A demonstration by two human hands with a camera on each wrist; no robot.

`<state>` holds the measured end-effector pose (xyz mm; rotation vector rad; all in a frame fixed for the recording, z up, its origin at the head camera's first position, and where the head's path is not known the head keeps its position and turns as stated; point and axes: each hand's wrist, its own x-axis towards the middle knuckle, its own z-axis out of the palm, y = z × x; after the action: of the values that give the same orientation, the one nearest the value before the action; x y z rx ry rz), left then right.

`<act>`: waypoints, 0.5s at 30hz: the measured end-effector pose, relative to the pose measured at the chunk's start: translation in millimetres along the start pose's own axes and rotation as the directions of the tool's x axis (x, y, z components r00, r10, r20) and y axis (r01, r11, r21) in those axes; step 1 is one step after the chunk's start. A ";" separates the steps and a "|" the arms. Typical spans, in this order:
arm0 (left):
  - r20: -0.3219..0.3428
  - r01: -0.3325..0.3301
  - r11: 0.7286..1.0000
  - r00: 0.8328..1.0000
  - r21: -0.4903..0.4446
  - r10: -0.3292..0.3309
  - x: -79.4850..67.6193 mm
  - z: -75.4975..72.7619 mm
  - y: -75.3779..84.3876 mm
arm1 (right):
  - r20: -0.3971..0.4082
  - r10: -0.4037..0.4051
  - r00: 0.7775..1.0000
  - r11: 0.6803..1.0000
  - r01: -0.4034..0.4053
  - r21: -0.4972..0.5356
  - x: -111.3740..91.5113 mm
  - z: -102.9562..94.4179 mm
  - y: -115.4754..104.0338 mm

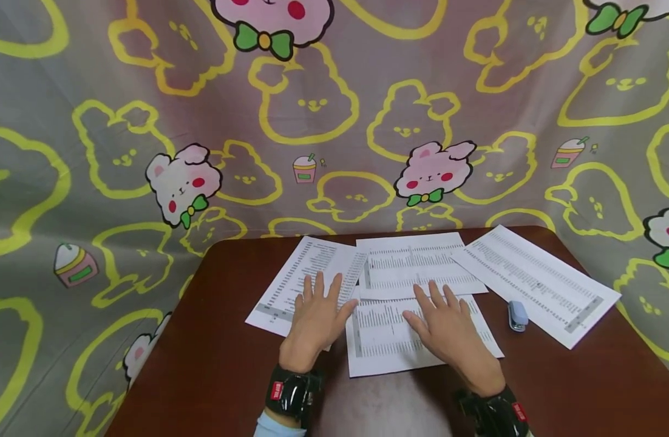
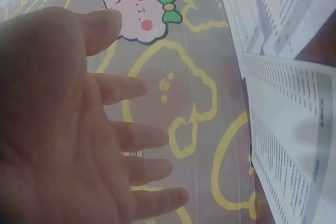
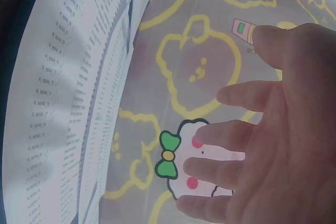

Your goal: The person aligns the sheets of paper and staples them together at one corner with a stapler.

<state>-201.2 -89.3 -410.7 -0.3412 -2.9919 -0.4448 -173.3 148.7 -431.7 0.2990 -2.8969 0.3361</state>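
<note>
My left hand [image 1: 319, 312] hovers over the left printed sheet [image 1: 291, 279], its fingers straight and spread. In the left wrist view its palm and fingers hold nothing, with the papers off to the right. My right hand [image 1: 446, 325] is over the front middle sheet [image 1: 378, 358], fingers extended and apart. The right wrist view likewise has the bare palm, with a sheet [image 3: 31, 145] of printed lines and small tick marks at the left. Behind the front sheet lies another printed sheet [image 1: 391, 267], overlapped at its left by the left one.
A fourth sheet [image 1: 558, 291] lies slanted at the right of the dark brown table [image 1: 203, 364]. Beside it stands a small light-blue stapler [image 1: 517, 315]. A patterned curtain [image 1: 340, 121] hangs behind the table's far edge.
</note>
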 end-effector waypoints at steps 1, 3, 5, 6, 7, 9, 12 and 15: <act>-0.006 -0.001 1.000 1.000 0.003 0.001 0.5 -1.3 -1.5 | -0.007 -0.007 1.000 1.000 0.007 0.004 1.0 -0.9 -0.5; -0.018 0.002 1.000 1.000 0.012 -0.001 1.3 -3.2 -5.0 | -0.015 -0.021 1.000 1.000 0.021 0.014 2.9 -1.7 -1.8; -0.028 0.006 1.000 1.000 0.025 -0.005 2.2 -4.1 -9.0 | -0.017 -0.032 0.999 0.999 0.032 0.017 4.3 -2.6 -3.7; -0.033 0.007 1.000 0.999 0.029 -0.006 2.5 -4.6 -10.9 | -0.016 -0.035 0.999 0.999 0.035 0.017 5.0 -2.5 -4.5; -0.035 0.009 1.000 0.999 0.030 -0.008 2.3 -5.3 -12.4 | -0.018 -0.039 0.999 0.999 0.040 0.018 5.4 -2.9 -5.5; -0.030 0.018 0.999 0.999 0.030 -0.017 2.1 -6.3 -15.8 | -0.015 -0.046 0.999 0.999 0.047 0.017 5.9 -3.3 -7.7; -0.014 0.030 0.999 0.999 0.027 -0.029 0.6 -7.8 -19.6 | -0.009 -0.056 0.998 0.998 0.057 0.016 5.8 -4.4 -11.0; -0.006 0.046 0.999 0.999 0.026 -0.046 -1.0 -9.4 -22.4 | -0.002 -0.067 0.998 0.998 0.067 0.017 5.9 -5.3 -14.6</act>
<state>-204.9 -113.2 -408.1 -0.2684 -3.0030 -0.4092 -174.7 135.1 -422.3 0.3977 -2.8757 0.3500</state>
